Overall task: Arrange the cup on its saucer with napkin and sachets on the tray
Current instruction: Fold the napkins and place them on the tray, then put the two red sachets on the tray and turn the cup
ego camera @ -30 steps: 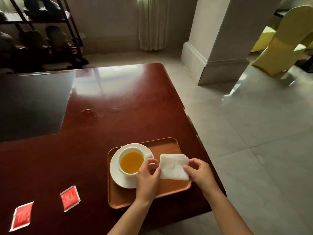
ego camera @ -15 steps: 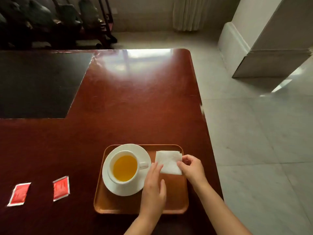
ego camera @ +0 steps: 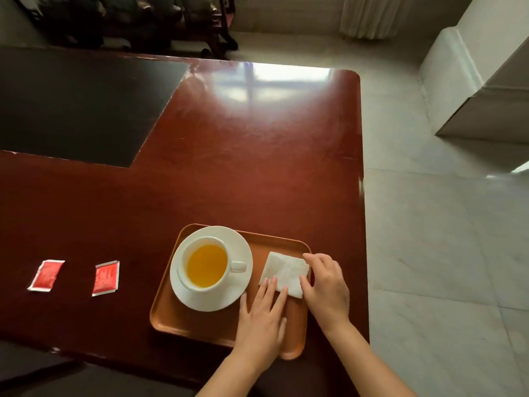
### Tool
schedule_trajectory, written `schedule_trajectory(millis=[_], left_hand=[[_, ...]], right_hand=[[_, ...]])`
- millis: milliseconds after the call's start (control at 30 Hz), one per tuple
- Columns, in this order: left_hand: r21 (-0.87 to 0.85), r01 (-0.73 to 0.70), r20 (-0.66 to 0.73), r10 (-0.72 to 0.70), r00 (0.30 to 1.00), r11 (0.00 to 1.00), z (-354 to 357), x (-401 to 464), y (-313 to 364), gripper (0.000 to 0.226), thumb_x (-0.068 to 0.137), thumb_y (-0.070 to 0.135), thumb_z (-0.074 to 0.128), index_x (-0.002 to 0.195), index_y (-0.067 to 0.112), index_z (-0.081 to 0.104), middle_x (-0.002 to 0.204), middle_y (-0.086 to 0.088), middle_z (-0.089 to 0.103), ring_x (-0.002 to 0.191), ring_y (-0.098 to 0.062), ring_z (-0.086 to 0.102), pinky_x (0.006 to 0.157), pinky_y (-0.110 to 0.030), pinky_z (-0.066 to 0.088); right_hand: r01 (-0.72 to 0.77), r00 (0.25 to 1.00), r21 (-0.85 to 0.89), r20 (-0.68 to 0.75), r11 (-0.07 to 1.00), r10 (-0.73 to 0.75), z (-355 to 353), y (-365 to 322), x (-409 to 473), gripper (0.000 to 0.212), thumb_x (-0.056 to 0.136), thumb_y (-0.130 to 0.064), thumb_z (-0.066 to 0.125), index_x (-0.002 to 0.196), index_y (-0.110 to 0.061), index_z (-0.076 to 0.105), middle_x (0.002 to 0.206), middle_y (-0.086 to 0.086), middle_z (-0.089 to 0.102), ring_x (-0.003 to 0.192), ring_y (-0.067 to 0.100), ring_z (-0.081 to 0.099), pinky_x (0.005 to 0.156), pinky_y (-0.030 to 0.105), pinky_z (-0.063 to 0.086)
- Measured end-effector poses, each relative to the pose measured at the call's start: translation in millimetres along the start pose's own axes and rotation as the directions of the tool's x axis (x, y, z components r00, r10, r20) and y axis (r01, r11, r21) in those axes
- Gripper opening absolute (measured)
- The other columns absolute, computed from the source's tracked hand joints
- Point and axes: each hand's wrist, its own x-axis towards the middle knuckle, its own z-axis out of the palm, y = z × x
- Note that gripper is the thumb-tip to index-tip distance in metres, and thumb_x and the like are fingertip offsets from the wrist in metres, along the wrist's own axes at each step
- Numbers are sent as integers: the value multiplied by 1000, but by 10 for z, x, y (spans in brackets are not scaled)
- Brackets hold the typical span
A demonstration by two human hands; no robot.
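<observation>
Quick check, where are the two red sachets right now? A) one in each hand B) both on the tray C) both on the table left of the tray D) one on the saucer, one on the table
C: both red sachets lie flat on the table, left of the tray, while both hands are on the napkin.

I was looking into what seemed a hotel lounge or function room: a big polished red-brown table (ego camera: 257,156) with a dark inset panel (ego camera: 80,107), pale marble floor tiles (ego camera: 446,253), a cream column base (ego camera: 472,81), a drawn curtain (ego camera: 372,15), and a tea cup (ego camera: 207,263) served on a tray (ego camera: 183,322).
</observation>
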Motion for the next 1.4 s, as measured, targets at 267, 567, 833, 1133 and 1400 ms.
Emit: schedule_trajectory(millis=[267, 567, 833, 1133, 1400], left_hand=[[25, 0, 17, 0, 1000, 1000, 38, 29, -6, 63, 94, 48, 25, 147, 34, -6, 159, 3, -15, 139, -15, -25, 116, -49, 3], [62, 65, -2, -65, 998, 996, 28, 112, 11, 64, 94, 53, 25, 145, 39, -11, 157, -5, -20, 136, -22, -31, 116, -45, 7], [82, 76, -14, -75, 997, 994, 65, 112, 49, 67, 93, 54, 26, 145, 37, -13, 157, -8, -20, 132, -22, -34, 115, -49, 9], [39, 46, -19, -45, 999, 998, -34, 47, 40, 64, 95, 51, 27, 146, 36, -8, 159, -5, -15, 145, -22, -16, 116, -45, 14], [-49, -22, -362, 3, 932, 999, -689, -85, -80, 28, 94, 37, 42, 114, 24, 57, 105, 5, 67, 94, -9, 60, 85, -23, 45]], right_hand=[[308, 950, -343, 155, 887, -270, 70, 173, -52, 38, 70, -23, 79, 106, -20, 67, 121, 1, 66, 123, 30, 52, 99, 66, 26], [373, 927, -428, 200, 823, -316, 112, 166, 68, 48, 73, -22, 77, 118, -16, 62, 125, 3, 64, 127, 30, 48, 98, 68, 25], [400, 914, -417, 247, 816, -322, 87, 191, 95, 54, 75, -21, 76, 125, -15, 56, 131, 5, 59, 130, 32, 43, 100, 68, 18], [380, 923, -383, 219, 842, -317, 9, 89, 46, 45, 76, -20, 76, 118, -15, 61, 128, 8, 62, 127, 33, 47, 100, 66, 17], [421, 901, -321, 251, 848, -353, -280, -369, 67, 8, 79, -22, 68, 84, -16, 68, 82, 0, 69, 80, 22, 64, 81, 38, 50]])
